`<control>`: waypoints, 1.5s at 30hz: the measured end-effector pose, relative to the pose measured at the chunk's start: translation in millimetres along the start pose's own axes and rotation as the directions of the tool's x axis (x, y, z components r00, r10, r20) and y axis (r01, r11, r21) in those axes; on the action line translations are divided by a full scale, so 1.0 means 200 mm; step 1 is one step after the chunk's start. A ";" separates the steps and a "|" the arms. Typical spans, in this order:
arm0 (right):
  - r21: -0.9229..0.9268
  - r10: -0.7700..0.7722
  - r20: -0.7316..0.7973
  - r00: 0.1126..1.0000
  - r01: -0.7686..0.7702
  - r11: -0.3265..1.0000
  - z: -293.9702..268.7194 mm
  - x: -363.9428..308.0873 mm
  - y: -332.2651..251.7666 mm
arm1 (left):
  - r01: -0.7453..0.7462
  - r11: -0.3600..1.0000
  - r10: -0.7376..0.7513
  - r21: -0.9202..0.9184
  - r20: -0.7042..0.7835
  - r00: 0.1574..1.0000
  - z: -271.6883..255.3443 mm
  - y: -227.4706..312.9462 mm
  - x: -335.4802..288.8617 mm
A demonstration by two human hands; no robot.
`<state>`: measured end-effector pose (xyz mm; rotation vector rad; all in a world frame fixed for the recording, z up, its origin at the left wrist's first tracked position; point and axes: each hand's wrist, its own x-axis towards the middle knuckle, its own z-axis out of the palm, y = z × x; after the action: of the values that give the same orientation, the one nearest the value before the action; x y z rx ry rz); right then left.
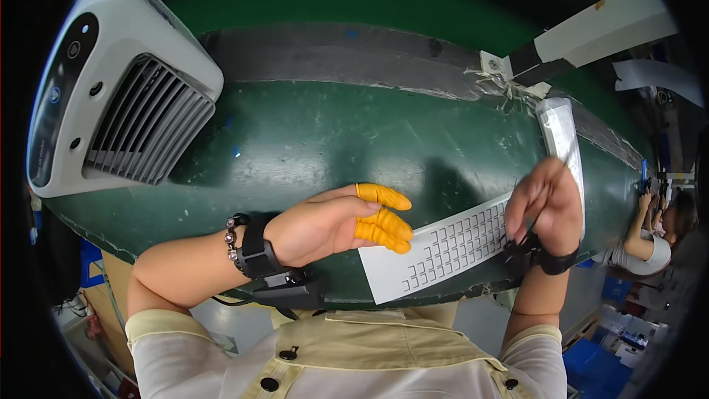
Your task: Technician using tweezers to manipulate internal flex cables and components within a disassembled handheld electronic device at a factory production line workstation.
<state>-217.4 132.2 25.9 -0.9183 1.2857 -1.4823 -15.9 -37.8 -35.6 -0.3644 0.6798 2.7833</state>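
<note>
Noted: left hand [341,224] with fingers loosely extended, gripping nothing visible; right hand [548,203] with fingers curled, blurred, cannot tell any hold. Located: sheet [447,250] on table [317,129], near both. Could skew if brushed.

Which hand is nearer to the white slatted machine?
Left. The left hand is right of the white machine; the right hand is farther right, by the right end of the white sheet.

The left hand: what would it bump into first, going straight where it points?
Likely the white sheet just beyond the left hand; height is unclear, so it might pass above and meet the right hand instead.
</note>
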 end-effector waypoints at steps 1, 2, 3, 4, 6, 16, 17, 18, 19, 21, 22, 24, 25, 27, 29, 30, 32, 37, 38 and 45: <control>0.048 0.026 0.000 1.000 -0.026 0.998 -0.05 0.03 0.01 | -0.003 1.000 0.003 -0.011 0.008 1.000 0.00 0.00 0.00; 0.101 0.054 0.003 0.999 -0.054 0.993 -0.09 0.07 0.04 | -0.004 1.000 0.005 -0.023 0.011 1.000 0.00 -0.01 0.00; 0.106 0.064 0.002 0.998 -0.064 0.992 -0.11 0.09 0.08 | 0.001 0.999 -0.001 -0.033 0.006 1.000 0.01 -0.01 0.00; 0.171 0.111 -0.047 0.993 -0.101 0.980 -0.13 0.09 0.12 | -0.011 1.000 0.011 -0.005 -0.026 1.000 0.01 -0.01 -0.01; 0.240 0.175 -0.096 0.980 -0.148 0.959 -0.16 0.11 0.17 | -0.014 1.000 0.014 0.010 -0.060 0.998 0.02 -0.01 -0.01; -0.026 0.093 -0.159 0.983 -0.099 0.995 -0.18 0.16 0.23 | -0.091 0.985 0.094 0.147 -0.011 0.996 -0.02 0.00 0.02; -0.004 0.105 -0.154 0.982 -0.107 0.994 -0.26 0.15 0.25 | -0.110 0.985 0.112 0.136 -0.008 0.994 -0.02 0.01 0.04; 0.026 0.121 -0.149 0.981 -0.119 0.993 -0.31 0.14 0.28 | -0.125 0.985 0.127 0.123 -0.013 0.992 -0.02 0.00 0.03; -0.032 0.094 -0.073 0.993 -0.096 0.995 -0.34 0.15 0.28 | -0.134 0.981 0.137 0.137 -0.008 0.991 -0.01 0.00 0.03; -0.134 0.057 -0.141 0.988 -0.076 0.988 -0.21 0.18 0.29 | -0.139 0.982 0.139 0.127 0.012 0.990 -0.04 -0.01 0.02; -0.166 0.013 -0.185 0.983 -0.045 0.985 -0.16 0.18 0.30 | -0.142 0.982 0.142 0.126 0.014 0.990 -0.04 -0.01 0.02; -0.192 0.066 -0.167 0.984 -0.098 0.977 -0.17 0.17 0.27 | -0.141 0.982 0.137 0.128 0.038 0.990 -0.04 -0.02 0.03; -0.212 0.122 -0.139 0.983 -0.150 0.966 -0.18 0.17 0.25 | -0.144 0.981 0.139 0.129 0.050 0.989 -0.04 -0.02 0.03; -0.219 0.105 -0.182 0.978 -0.145 0.965 -0.14 0.16 0.27 | -0.147 0.979 0.141 0.143 0.055 0.989 -0.04 -0.02 0.02; -0.230 0.088 -0.225 0.970 -0.140 0.963 -0.13 0.15 0.27 | -0.153 0.976 0.145 0.156 0.063 0.987 -0.04 -0.03 0.01; -0.189 0.078 -0.192 0.978 -0.115 0.975 -0.14 0.15 0.28 | -0.153 0.977 0.143 0.150 0.075 0.987 -0.05 -0.03 0.01; -0.148 0.067 -0.157 0.985 -0.091 0.985 -0.17 0.16 0.28 | -0.156 0.977 0.144 0.144 0.087 0.986 -0.05 -0.04 0.01; 0.004 0.033 -0.199 0.979 -0.033 0.999 -0.18 0.14 0.28 | -0.148 0.969 0.135 0.197 0.080 0.988 -0.03 -0.03 0.02; 0.010 0.035 -0.194 0.980 -0.034 0.999 -0.19 0.15 0.30 | -0.148 0.969 0.136 0.197 0.072 0.988 -0.04 -0.03 0.01; 0.041 0.029 -0.145 0.989 -0.024 0.999 -0.18 0.15 0.28 | -0.145 0.966 0.130 0.214 0.084 0.988 -0.04 -0.03 0.02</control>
<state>-250.8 113.0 -37.3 -0.7767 1.3639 -1.5714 -15.4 -36.3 -46.6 -0.1818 1.0195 2.7943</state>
